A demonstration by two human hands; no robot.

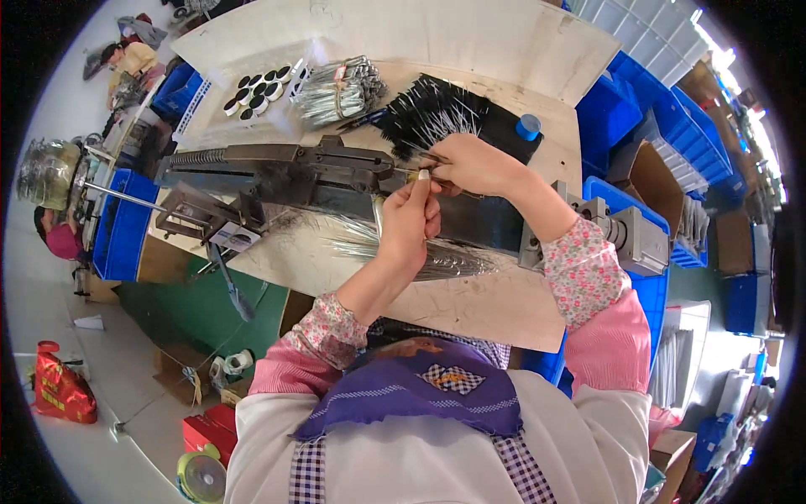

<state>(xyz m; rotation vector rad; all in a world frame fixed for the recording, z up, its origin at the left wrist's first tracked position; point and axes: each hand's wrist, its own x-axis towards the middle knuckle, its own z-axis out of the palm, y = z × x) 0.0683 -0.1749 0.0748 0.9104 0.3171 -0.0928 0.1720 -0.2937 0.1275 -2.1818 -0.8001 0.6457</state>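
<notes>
My left hand [405, 220] is closed, thumb uppermost, at the right end of the dark metal bench machine [323, 168]. A white wrap or cap shows at its thumb tip. Close against it, my right hand [472, 165] is closed in a pinch by the machine's end. Whatever thin piece lies between the fingers is too small to make out. Just beyond my right hand is a pile of black-bristled brushes with wire stems [441, 113]. Loose metal wires [453, 262] lie under and beside my left hand, partly hidden by it.
A bundle of silvery wires [340, 91] and a white crate [197, 113] of black-and-white rolls stand at the back left. A blue tape roll [528, 127] sits at the back right. A grey motor-like unit [634, 239] is by my right elbow. Blue bins [613, 118] stand at the right.
</notes>
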